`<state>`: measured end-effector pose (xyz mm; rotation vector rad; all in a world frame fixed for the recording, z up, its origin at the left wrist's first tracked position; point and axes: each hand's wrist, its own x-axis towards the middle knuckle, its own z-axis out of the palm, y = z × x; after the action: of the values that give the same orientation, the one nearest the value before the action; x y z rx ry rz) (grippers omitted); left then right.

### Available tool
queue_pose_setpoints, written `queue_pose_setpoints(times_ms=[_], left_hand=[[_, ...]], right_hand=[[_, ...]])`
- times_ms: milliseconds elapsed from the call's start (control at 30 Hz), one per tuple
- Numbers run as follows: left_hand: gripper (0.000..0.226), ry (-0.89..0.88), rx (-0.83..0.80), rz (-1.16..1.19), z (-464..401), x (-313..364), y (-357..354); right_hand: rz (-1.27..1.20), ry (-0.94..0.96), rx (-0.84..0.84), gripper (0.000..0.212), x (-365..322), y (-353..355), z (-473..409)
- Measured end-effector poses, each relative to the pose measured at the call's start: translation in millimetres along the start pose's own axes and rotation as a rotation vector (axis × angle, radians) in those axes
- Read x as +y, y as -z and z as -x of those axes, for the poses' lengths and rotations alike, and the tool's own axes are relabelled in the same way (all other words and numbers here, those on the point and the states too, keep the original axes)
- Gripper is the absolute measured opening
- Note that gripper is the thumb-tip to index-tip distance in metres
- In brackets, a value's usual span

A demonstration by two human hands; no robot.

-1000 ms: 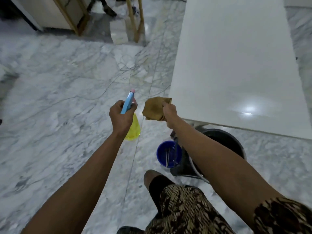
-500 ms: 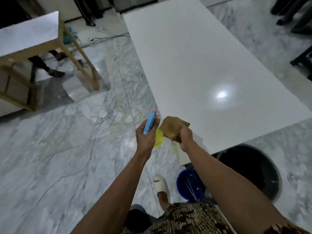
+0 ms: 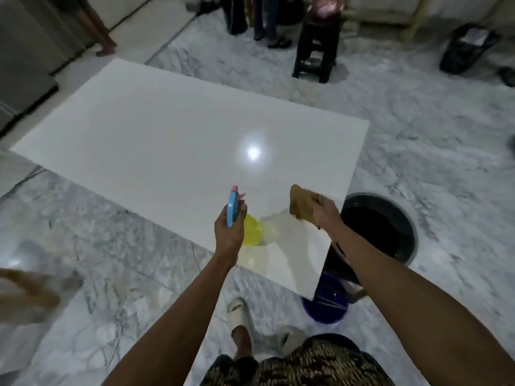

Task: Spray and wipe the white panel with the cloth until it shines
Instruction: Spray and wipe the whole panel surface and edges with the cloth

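A large glossy white panel (image 3: 178,140) lies flat, raised a little above the marble floor, with a bright light reflected near its middle. My left hand (image 3: 230,232) grips a spray bottle (image 3: 252,229) with a blue trigger head, pink nozzle and yellow body, held over the panel's near edge. My right hand (image 3: 327,211) holds a crumpled brown cloth (image 3: 302,204) above the panel's near right corner. The cloth hangs clear of the surface.
A black bucket (image 3: 401,218) and a blue tub (image 3: 323,310) sit under the panel's near right corner. My feet in pale sandals (image 3: 239,313) stand on the marble floor (image 3: 111,260). A black stool (image 3: 316,54), a black bag (image 3: 468,48) and other people's legs (image 3: 97,29) lie beyond.
The view has swung round so the panel now lies broadside in front of me. Both hands have moved from beside the panel's corner to over its near edge.
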<state>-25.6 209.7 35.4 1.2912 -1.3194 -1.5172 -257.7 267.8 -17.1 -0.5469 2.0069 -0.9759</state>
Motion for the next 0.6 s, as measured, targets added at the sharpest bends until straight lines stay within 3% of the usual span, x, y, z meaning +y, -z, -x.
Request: queue_pose_setpoints(times_ms=[100,200,233,300,400,600], left_hand=[[0.039,-0.062,-0.16,-0.025,-23.9,-4.4,6.4],[0.041,-0.087,-0.289,-0.066,-49.0,-17.3,11.4],[0.04,-0.083,-0.32,-0.082,-53.3,-21.4,13.5],[0.038,-0.069,-0.365,-0.106,-60.3,-27.0,17.1],[0.029,-0.053,-0.437,-0.148,-74.0,-27.8,19.4],[0.024,-0.024,-0.498,-0.203,-85.0,-34.1,22.1]], right_hand=[[0.132,0.23,0.146,0.033,-0.3,-3.8,10.7],[0.492,0.429,0.446,0.042,16.2,-32.2,14.6],[0.615,0.389,0.439,0.047,28.4,-47.6,17.0],[0.756,0.248,0.26,0.052,54.6,-84.7,31.5],[0.83,0.119,0.089,0.054,93.4,-137.4,59.8],[0.847,0.014,0.106,0.065,96.2,-157.0,61.1]])
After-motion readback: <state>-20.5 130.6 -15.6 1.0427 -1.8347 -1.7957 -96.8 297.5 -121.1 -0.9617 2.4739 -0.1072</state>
